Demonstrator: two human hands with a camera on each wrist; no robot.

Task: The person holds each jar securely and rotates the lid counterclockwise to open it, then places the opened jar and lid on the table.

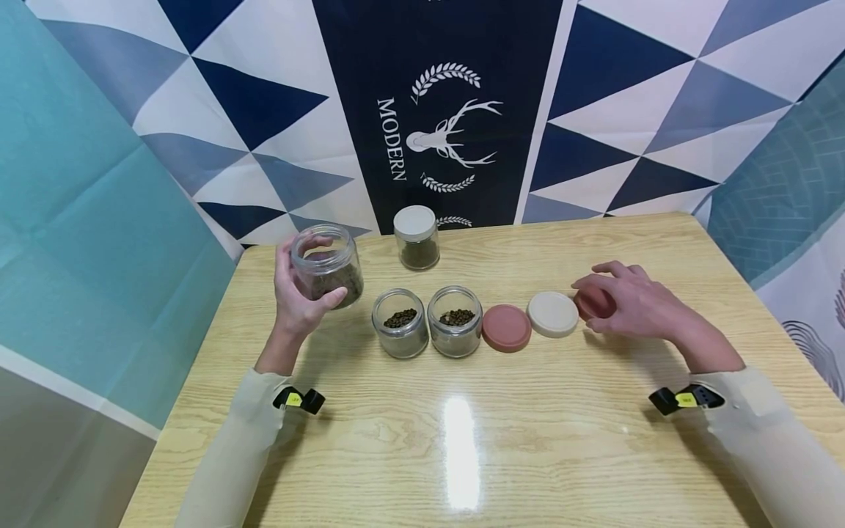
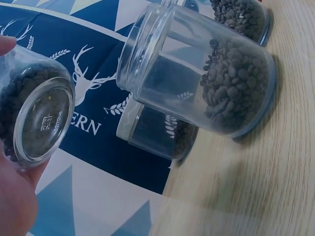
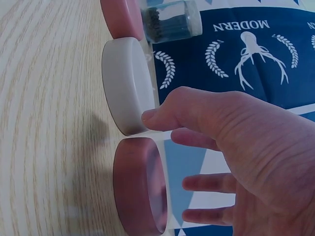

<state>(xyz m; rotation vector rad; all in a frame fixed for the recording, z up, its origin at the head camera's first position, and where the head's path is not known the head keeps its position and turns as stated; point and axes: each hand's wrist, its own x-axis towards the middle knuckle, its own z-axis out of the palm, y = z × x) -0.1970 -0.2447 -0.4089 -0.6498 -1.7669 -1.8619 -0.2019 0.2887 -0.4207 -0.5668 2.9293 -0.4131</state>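
My left hand (image 1: 295,297) grips a lidless glass jar (image 1: 338,282) above the table's back left, tilted slightly, with dark brown bean-like pieces at its bottom. In the left wrist view the base of that held jar (image 2: 47,118) shows. My right hand (image 1: 637,302) hovers over a dark red lid (image 1: 596,302), thumb and fingers spread around it. The right wrist view shows a gap between these fingers and the red lid (image 3: 132,184); the thumb tip overlaps the edge of a white lid (image 3: 127,86) beside it.
Two lidless glass jars (image 1: 400,341) (image 1: 455,341) with brown pieces stand mid-table. Right of them lie a pinkish-red lid (image 1: 506,328) and the white lid (image 1: 552,314), in a row. A white-lidded jar (image 1: 417,246) stands behind, near the patterned backdrop (image 1: 455,29).
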